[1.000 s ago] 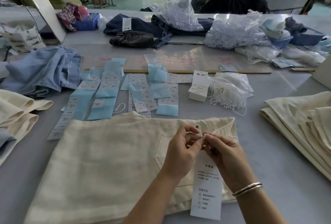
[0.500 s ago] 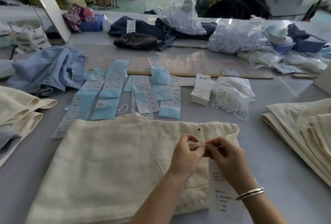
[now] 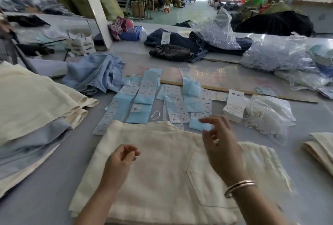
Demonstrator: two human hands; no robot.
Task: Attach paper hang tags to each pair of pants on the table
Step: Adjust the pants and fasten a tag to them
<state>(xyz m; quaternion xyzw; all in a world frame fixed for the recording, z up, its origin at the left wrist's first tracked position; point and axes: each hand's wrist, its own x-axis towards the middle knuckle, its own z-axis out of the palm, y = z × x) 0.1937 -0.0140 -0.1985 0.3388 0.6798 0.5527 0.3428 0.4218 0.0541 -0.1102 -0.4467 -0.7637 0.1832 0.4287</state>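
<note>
Now both hands hover above the cream pants [image 3: 162, 170] lying flat on the counter [image 3: 45, 197]. Left hand [image 3: 120, 160]: fingers [image 3: 129, 151] loosely curled, holding nothing, over the pants' middle. Right hand [image 3: 219, 143]: blurred fingers [image 3: 209, 120] loosely spread, raised over the waistband edge toward the tag stack [image 3: 234, 107] beyond; whether they pinch anything cannot be told.

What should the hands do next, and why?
Probably the right hand, hovering empty near the stack of white paper hang tags, should pick one up. The left hand hovers empty over the cream folded pants, and no tag shows on them from here.
</note>
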